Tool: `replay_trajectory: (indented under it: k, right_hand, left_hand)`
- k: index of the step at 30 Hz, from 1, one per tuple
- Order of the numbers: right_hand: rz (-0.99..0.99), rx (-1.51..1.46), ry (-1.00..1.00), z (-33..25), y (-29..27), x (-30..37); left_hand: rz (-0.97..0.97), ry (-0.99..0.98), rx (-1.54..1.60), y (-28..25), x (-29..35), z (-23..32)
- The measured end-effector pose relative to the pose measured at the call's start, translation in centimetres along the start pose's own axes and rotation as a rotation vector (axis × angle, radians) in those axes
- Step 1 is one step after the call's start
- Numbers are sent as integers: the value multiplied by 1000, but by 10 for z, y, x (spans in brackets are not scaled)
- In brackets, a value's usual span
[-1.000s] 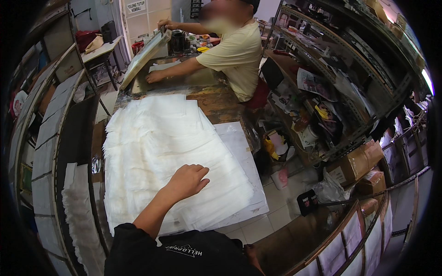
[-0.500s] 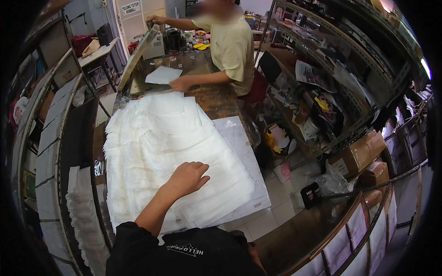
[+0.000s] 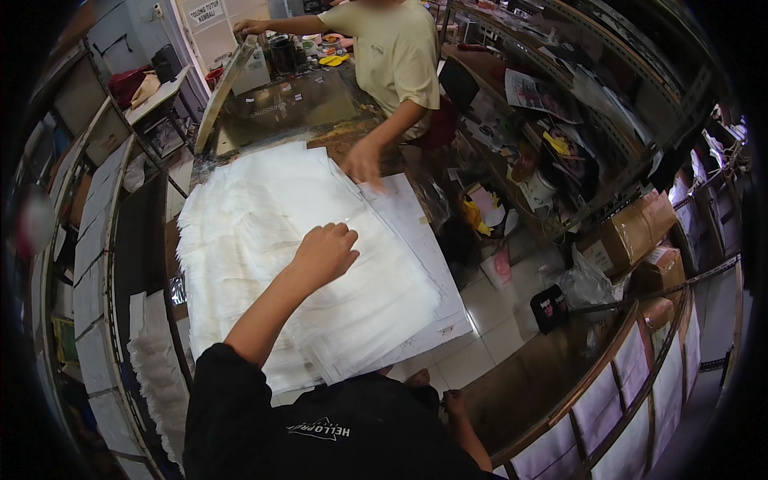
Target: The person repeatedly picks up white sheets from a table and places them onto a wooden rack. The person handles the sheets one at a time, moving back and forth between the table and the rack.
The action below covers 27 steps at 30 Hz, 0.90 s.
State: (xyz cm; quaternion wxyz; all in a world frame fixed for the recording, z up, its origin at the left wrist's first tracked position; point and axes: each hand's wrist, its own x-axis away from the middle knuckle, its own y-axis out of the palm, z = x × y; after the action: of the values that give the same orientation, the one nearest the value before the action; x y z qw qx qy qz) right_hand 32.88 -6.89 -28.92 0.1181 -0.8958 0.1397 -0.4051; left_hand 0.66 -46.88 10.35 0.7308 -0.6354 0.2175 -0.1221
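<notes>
My left hand (image 3: 324,254) is over a wide, overlapping spread of thin white sheets (image 3: 240,248), its fingers curled in; whether a sheet edge is caught under them is hidden. Low at my right side, away from the sheets, my right hand (image 3: 454,402) has its fingers bent together, too small to show anything in them. Across the table, a co-worker's blurred hand (image 3: 366,164) is by the right edge of the sheets. The co-worker's other hand (image 3: 251,27) holds up a tilted flat frame (image 3: 220,100) above a dark shiny board (image 3: 280,110).
A larger white sheet (image 3: 404,210) lies under the pile's right side. Metal shelving (image 3: 560,104) with papers and clutter stands to the right, near cardboard boxes (image 3: 628,230). Racks holding pale panels (image 3: 96,256) line the left; another rack (image 3: 552,472) is at lower right.
My left hand has moved a little farther up over the sheets, its fingers more curled. The co-worker's hand, which held a white sheet over the board, is now beside the pile without it.
</notes>
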Motion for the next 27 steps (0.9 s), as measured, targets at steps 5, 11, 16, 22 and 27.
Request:
replay_trajectory:
  k: [5, 11, 16, 22, 27]
  right_hand:
    - [-49, 17, 37, 4, -2, 2]
    - [34, -41, 35, 16, 8, 15]
    - [79, -93, 70, 39, 16, 27]
    - [175, 6, 43, -10, 14, 42]
    - [146, -269, -20, -121, -3, 79]
  left_hand:
    - [-146, -126, -275, 51, -28, -30]
    - [-405, -228, -332, 89, -49, -60]
    - [-245, -124, -341, 127, -46, -91]
    - [-351, -122, -486, 135, -51, -112]
    - [-232, 41, -286, 123, -66, -42]
